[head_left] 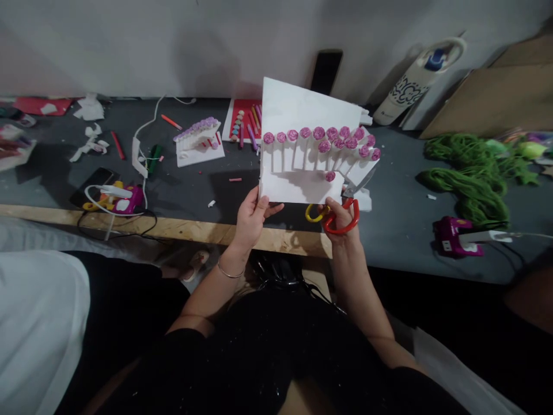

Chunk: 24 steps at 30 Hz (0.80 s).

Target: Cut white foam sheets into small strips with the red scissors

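Note:
A white board model (294, 185) with a row of pink-topped white posts is held above the dark table. My left hand (254, 218) grips its lower left corner, thumb on top and fingers beneath. At the lower right edge, my right hand (341, 218) pinches the board and also has scissors (355, 218) with red and yellow handles hooked on its fingers. The scissor blades point up and right beside the board. One separate pink piece (330, 176) stands near the board's right front.
A smaller white model (199, 151) with purple tops, crayons (252, 137), a phone (326, 70) against the wall, a white bottle (401, 95), green yarn (470, 173) and purple power adapters (458, 237) surround the hands. A person in white (38, 311) is at left.

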### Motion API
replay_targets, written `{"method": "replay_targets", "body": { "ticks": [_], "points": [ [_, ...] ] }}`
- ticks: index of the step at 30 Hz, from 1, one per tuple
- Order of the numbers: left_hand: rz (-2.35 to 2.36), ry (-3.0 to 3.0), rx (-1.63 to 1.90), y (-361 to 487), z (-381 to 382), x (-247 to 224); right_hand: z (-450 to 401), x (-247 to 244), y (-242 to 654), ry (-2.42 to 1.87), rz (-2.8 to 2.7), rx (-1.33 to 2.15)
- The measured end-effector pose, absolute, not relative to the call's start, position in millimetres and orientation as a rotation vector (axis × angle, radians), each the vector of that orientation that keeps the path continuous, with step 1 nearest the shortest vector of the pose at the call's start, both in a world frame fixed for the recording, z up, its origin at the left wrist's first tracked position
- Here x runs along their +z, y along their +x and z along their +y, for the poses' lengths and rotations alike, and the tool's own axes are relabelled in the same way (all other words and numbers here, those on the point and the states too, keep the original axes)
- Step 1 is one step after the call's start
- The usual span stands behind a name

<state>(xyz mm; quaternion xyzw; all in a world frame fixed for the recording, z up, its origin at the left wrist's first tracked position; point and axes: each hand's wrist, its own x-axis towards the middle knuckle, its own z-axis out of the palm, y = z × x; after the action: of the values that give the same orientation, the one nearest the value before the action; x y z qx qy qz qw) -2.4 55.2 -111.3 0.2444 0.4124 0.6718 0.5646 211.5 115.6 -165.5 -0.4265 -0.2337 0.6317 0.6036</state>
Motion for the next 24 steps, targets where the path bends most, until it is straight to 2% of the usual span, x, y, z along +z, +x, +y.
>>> {"method": "replay_targets", "body": {
  "ticks": [15,24],
  "points": [
    [1.004,0.708,1.586,-2,56,-129,116,-170,211,-1.028,-0.576,1.393],
    [1.058,0.544,1.595,1,57,-117,115,-174,214,-1.091,-0.728,1.357]
  ]
}}
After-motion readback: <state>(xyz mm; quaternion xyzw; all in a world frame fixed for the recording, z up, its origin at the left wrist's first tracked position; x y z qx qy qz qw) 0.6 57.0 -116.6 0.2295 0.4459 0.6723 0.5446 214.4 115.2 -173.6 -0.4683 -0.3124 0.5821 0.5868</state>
